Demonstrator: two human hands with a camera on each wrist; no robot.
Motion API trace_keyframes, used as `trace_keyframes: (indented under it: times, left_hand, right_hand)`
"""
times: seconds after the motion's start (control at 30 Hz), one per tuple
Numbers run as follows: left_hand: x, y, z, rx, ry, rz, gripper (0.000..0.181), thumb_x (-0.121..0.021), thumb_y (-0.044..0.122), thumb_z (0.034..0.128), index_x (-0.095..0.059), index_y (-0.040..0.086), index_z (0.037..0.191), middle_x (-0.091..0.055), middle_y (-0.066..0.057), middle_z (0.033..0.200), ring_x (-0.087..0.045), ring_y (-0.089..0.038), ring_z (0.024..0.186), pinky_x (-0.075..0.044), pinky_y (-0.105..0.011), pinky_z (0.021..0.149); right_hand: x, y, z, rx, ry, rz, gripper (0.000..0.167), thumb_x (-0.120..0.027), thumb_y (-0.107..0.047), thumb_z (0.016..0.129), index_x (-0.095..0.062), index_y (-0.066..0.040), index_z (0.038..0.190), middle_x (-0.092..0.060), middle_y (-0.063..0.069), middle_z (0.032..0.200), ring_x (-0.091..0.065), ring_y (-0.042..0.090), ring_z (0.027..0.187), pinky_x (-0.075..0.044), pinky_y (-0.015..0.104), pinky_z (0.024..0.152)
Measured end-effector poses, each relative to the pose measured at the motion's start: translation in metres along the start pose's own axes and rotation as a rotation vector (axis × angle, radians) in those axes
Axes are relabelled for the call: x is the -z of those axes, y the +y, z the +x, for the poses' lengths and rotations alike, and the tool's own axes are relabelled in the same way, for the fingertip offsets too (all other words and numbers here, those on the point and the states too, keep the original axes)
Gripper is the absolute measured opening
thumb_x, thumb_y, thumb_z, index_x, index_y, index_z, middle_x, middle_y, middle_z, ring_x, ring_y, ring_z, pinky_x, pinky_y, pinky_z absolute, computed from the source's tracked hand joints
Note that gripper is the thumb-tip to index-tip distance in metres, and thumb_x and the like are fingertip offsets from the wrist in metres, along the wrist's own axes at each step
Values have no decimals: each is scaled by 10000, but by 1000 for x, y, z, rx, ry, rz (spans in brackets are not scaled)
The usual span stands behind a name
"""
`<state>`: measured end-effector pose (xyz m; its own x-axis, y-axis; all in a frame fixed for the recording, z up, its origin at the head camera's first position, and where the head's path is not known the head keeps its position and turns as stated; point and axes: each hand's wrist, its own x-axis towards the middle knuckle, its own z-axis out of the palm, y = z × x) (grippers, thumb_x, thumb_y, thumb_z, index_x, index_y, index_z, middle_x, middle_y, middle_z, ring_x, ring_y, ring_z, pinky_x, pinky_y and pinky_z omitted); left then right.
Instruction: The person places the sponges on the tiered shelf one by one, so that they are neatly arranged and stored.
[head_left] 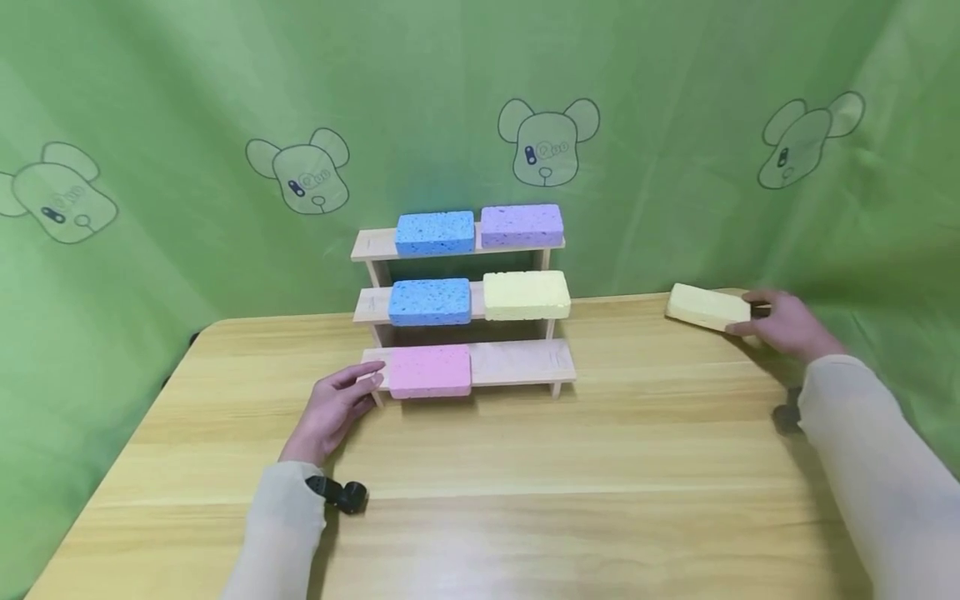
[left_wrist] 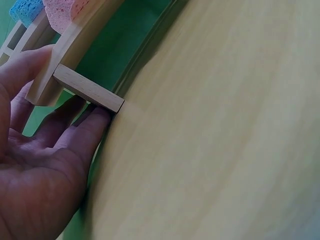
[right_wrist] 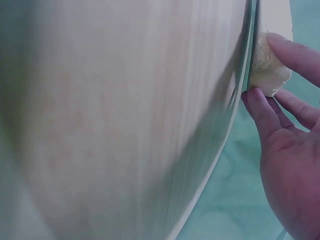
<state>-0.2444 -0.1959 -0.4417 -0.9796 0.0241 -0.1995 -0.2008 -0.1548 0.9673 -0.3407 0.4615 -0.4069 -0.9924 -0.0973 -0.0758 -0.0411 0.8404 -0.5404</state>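
Observation:
A three-step wooden rack [head_left: 517,364] stands at the table's back, with sponges on its steps. My left hand [head_left: 335,407] holds the left end of its lowest step; in the left wrist view the fingers are around the board's end, by the rack leg [left_wrist: 89,89]. Beside that hand lies a pink sponge [head_left: 431,371]. Above it are a blue sponge [head_left: 430,302] and a yellow sponge [head_left: 527,295]; the top step carries another blue sponge [head_left: 435,232] and a purple sponge [head_left: 521,226]. At the back right, my right hand [head_left: 791,325] pinches the right end of a second yellow sponge [head_left: 707,307].
The wooden table [head_left: 570,492] has its back edge against a green curtain [head_left: 427,75] printed with bear heads. Bare board shows on the lowest step's right half. A black strap with a small round device [head_left: 347,495] sits at the left wrist.

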Motion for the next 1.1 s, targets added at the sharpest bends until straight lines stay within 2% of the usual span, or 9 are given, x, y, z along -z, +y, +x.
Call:
trace_keyframes:
  times: [0.23,0.43,0.53,0.6,0.67,0.83,1.1]
  left_hand:
    - [1,-1,0,-2,0,-6,373,-674,55,929,-611,-46,1283,-443,-158,1431,-588,-174,1102,-490,-351,987]
    - [1,-1,0,0,3,5,370,-674,62,931,-615,-36,1283,-438,-154,1437,-573,-186,1132,-485,-347,993]
    - [1,-1,0,1,2,7,372,-675,63,930,-615,-35,1283,-444,-154,1432,-578,-184,1125,-490,-346,987]
    - [1,-1,0,3,0,7,374,-672,62,932,-611,-37,1287,-443,-156,1433,-579,-184,1123,-492,-343,984]
    - [1,0,0,3,3,13,372,-673,66,932,-615,-30,1287,-444,-154,1433,-578,-184,1123,-496,-336,977]
    - [1,1,-1,6,15,21,369,-688,90,926,-632,-6,1277,-456,-130,1426,-576,-184,1123,-506,-320,961]
    - [0,1,-1,5,4,23,384,-665,72,935,-604,-33,1300,-448,-160,1434,-589,-166,1097,-505,-324,962]
  right_hand:
    - [-1,1,-8,-1,19,23,873,-716,-412,892,-294,121,1439,-302,455,1356,-335,596,1190,-290,741,950]
    - [-1,-1,-16,6,23,32,912,-727,-450,873,-290,88,1466,-281,435,1389,-318,597,1204,-289,747,940]
    - [-2,-2,-21,-4,19,33,920,-721,-468,873,-285,68,1481,-353,405,1353,-418,541,1127,-409,668,884]
    - [-2,-3,-25,-12,14,38,938,-712,-488,872,-268,52,1497,-372,393,1339,-447,503,1097,-447,619,841]
    - [-2,-5,-27,-15,12,46,951,-706,-504,871,-253,35,1511,-355,394,1354,-434,515,1110,-438,626,846]
    - [-2,-13,-36,-2,32,86,933,-730,-470,864,-274,32,1505,-287,401,1417,-314,579,1226,-296,727,937]
    - [-4,-14,-52,25,51,110,847,-739,-401,879,-330,57,1462,-370,373,1386,-389,513,1204,-333,659,958]
